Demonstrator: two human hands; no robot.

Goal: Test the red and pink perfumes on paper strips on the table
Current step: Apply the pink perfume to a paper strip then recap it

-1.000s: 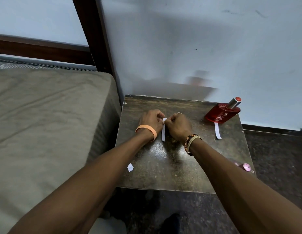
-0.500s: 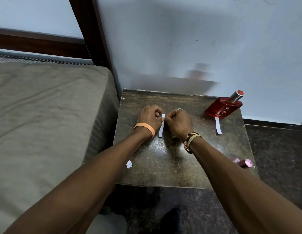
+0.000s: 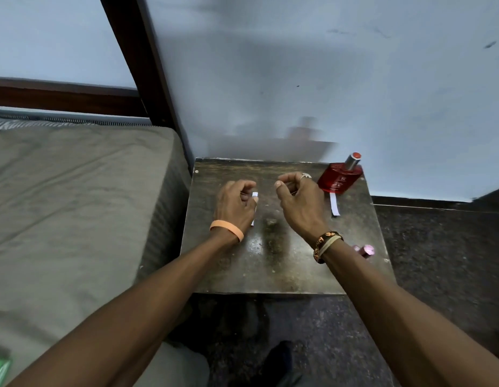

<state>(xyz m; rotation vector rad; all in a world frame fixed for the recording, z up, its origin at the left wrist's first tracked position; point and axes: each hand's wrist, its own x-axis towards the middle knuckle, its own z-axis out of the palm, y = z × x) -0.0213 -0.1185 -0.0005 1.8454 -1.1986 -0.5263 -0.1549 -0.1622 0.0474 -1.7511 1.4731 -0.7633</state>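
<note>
Pinched between fingers [image 3: 247,187] of left hand [image 3: 234,205]: paper strip [image 3: 254,194], at worktop [image 3: 270,269] centre. Alongside, right hand [image 3: 297,201], fingers loosely curled, holding nothing. Flat just before red perfume bottle [image 3: 339,178], back right: second strip [image 3: 335,205]. At right edge, partly behind wrist: pink perfume [image 3: 365,250]. Judged early: strips ready, both sprays pending.

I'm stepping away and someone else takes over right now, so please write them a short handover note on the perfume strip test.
Left hand: pinches one paper strip over the middle of the table.
Right hand: fingers loosely curled, nothing visible in it.
Red perfume: back right corner, with the second strip on the table just in front of it.
Pink perfume: right edge, partly hidden.
Done: two strips are out.
Left: spray each perfume on its own strip. Neither strip shows wetness, so treat both as untested.
</note>
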